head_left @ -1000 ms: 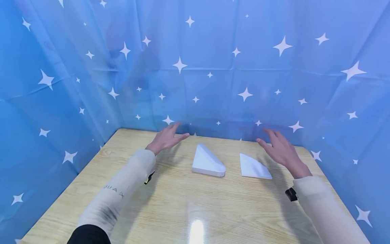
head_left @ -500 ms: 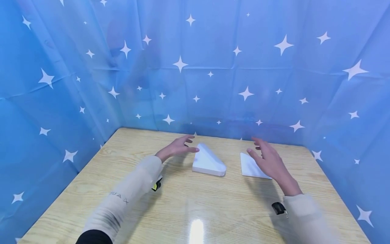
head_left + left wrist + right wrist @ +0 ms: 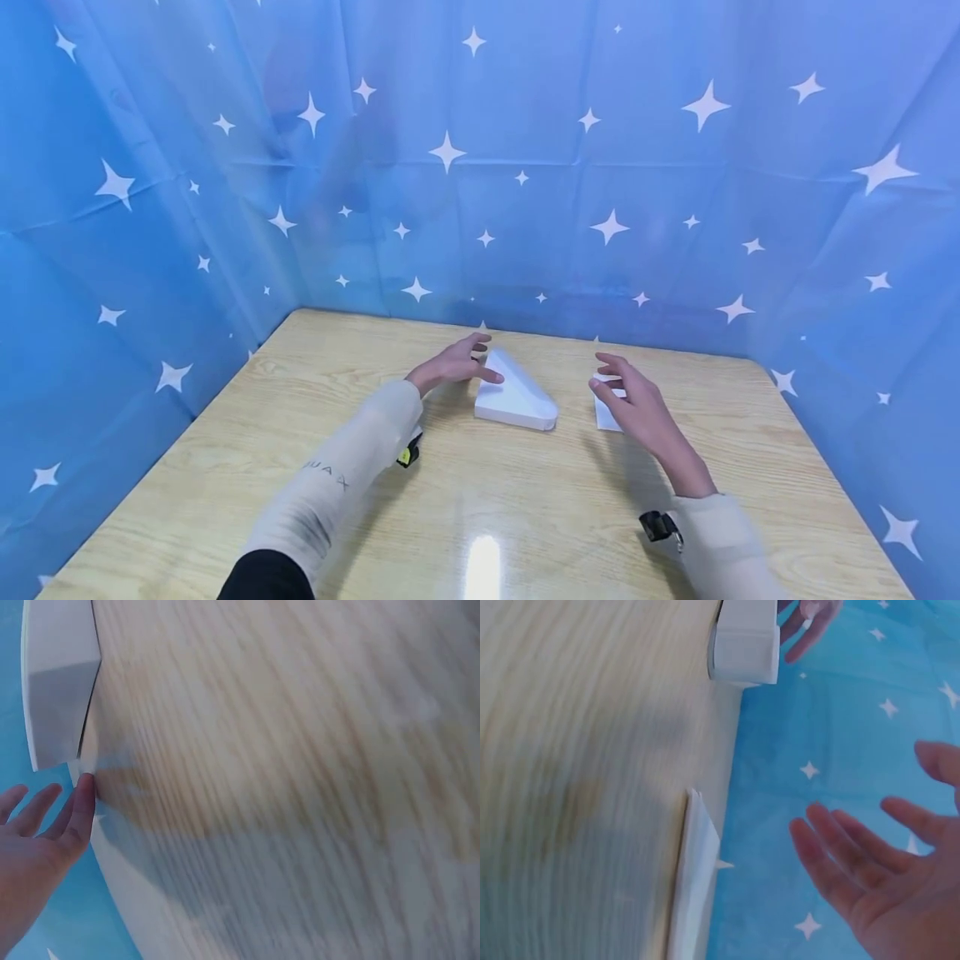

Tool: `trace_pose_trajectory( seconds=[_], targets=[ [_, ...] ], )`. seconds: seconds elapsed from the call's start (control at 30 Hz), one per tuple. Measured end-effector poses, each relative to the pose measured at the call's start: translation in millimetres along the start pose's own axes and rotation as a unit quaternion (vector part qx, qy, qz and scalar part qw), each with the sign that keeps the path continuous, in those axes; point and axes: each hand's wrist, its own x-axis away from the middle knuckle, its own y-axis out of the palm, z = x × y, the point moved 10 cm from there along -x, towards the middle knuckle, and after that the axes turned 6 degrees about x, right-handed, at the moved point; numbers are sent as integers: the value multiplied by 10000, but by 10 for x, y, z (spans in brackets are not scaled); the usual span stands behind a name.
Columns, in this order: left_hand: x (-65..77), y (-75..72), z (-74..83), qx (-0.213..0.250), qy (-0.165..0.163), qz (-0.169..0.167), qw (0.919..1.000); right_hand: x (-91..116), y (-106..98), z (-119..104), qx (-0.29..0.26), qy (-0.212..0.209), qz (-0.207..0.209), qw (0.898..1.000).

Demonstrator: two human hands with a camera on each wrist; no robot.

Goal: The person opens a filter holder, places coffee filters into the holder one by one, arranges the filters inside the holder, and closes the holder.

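A thick white wedge-shaped box [image 3: 517, 402] with a rounded corner lies toward the back of the table. My left hand [image 3: 452, 363] is at its left side, fingers loosely spread, thumb over its edge in the head view. The left wrist view shows the fingertips just off the end of the box [image 3: 61, 690]. To the right lies a thin, flat white piece [image 3: 607, 413], mostly hidden in the head view by my right hand [image 3: 639, 410]. That hand hovers above it with relaxed fingers; in the right wrist view the flat piece [image 3: 695, 877] appears layered at its edge.
The wood-grain table [image 3: 480, 492] reaches back to a blue curtain [image 3: 525, 208] with white stars, which also hangs along both sides. A bright light reflection lies on the tabletop near the front. Black devices [image 3: 657, 527] are strapped at the wrists.
Both hands have come lower and closer together: the left moved right to the box, the right moved left over the flat piece. The white pieces have stayed in place.
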Motion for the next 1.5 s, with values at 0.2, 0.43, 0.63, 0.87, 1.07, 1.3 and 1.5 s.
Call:
trace_pose_trajectory(
  seconds=[0.2, 0.43, 0.63, 0.87, 1.07, 1.3, 1.5],
  targets=[
    [-66, 62, 8, 372, -161, -247, 9989, 22, 81, 54, -61, 92, -172, 9998],
    [-129, 77, -9, 517, -359, -418, 9971, 32, 156, 92, -147, 38, -223, 9996],
    [-100, 95, -28, 494, -440, -578, 9961, 30, 219, 86, -192, 16, -290, 9994],
    [-86, 126, -47, 205, -498, -706, 9961, 22, 278, 93, -244, 51, -380, 9990],
    [-88, 153, -53, 157, -520, -783, 9955, 24, 302, 73, -273, 40, -449, 9986],
    [-102, 114, -56, -72, -437, -630, 9970, 13, 306, 50, -228, 6, -420, 9989],
    [-117, 96, -38, -84, -396, -482, 9980, 21, 314, 22, -114, -16, -512, 9986]
  ],
)
